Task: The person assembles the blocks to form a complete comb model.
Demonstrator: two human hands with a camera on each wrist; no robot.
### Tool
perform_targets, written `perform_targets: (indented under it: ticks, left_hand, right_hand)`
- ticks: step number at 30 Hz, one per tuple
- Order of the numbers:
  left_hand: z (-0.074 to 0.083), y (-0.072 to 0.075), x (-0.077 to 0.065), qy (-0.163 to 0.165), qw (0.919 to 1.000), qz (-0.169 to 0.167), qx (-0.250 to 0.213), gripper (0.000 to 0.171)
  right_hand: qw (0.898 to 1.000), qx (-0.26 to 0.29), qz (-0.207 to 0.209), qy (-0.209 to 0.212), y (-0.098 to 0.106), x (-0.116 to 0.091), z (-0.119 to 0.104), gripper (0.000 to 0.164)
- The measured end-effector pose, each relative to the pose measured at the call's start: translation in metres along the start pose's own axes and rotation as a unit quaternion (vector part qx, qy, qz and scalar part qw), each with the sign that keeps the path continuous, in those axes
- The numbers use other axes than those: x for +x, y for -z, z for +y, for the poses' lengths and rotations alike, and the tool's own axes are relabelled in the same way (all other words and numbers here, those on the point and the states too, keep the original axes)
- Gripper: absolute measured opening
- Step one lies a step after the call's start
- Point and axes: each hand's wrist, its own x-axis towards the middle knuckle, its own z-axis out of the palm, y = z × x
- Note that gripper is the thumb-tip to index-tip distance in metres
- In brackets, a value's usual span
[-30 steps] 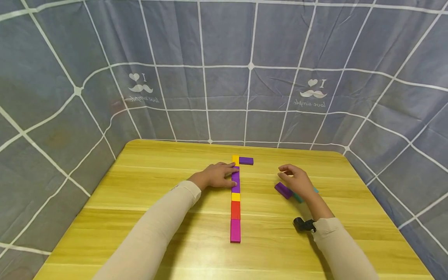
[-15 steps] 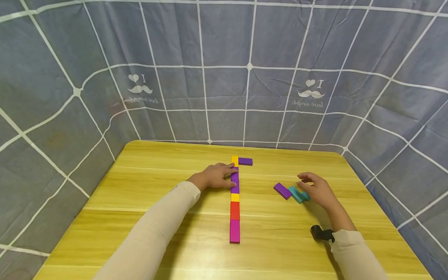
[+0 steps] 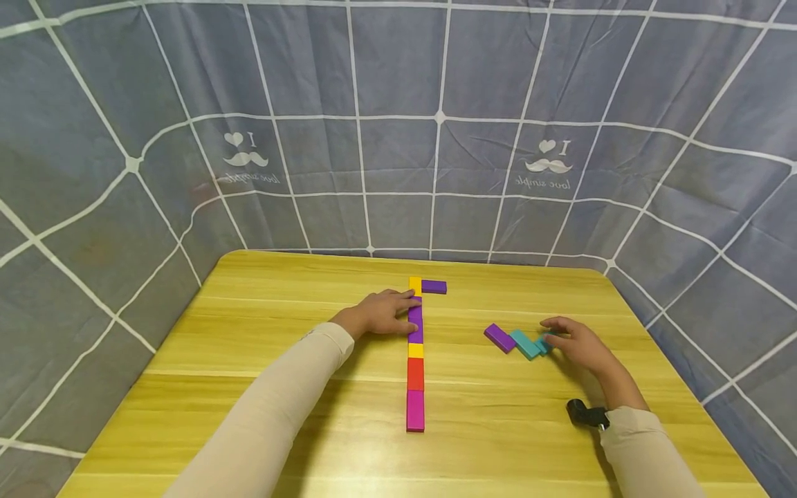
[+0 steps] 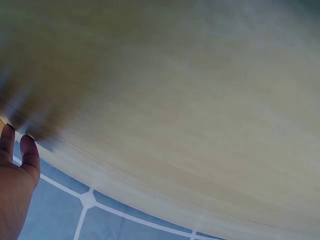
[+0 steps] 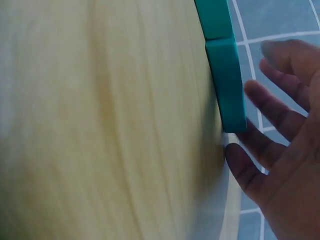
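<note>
A straight row of flat blocks runs toward me in the head view: a yellow block [image 3: 415, 285] at the far end, purple blocks [image 3: 415, 330], a small yellow block [image 3: 415, 351], a red block [image 3: 415, 374] and a magenta block [image 3: 415, 411] nearest. My left hand [image 3: 381, 312] lies along the row's left side, its fingertips on the purple blocks. At the right, my right hand [image 3: 582, 342] hovers with spread, slightly bent fingers around a teal block [image 3: 545, 343]. In the right wrist view those fingers stand beside the teal block [image 5: 227, 85] without gripping it.
A purple block [image 3: 434, 286] juts right from the row's far end. Another purple block [image 3: 500, 337] and a second teal block [image 3: 526, 344] lie diagonally left of my right hand. A grey curtain [image 3: 398, 159] with white lines surrounds the wooden table [image 3: 280, 277].
My right hand has moved right and toward me, from above the loose purple block to the farther teal block, uncovering the teal blocks. The left hand and the row stay put.
</note>
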Motion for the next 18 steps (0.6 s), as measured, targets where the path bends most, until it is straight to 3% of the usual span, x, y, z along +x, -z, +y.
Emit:
perform_targets:
  ticks: [18]
  left_hand:
    - [0.002,0.002,-0.002,0.003,0.9999,-0.004,0.011,0.071]
  right_hand:
    - [0.999,-0.002,-0.041,0.011,0.003,-0.007,0.013,0.036]
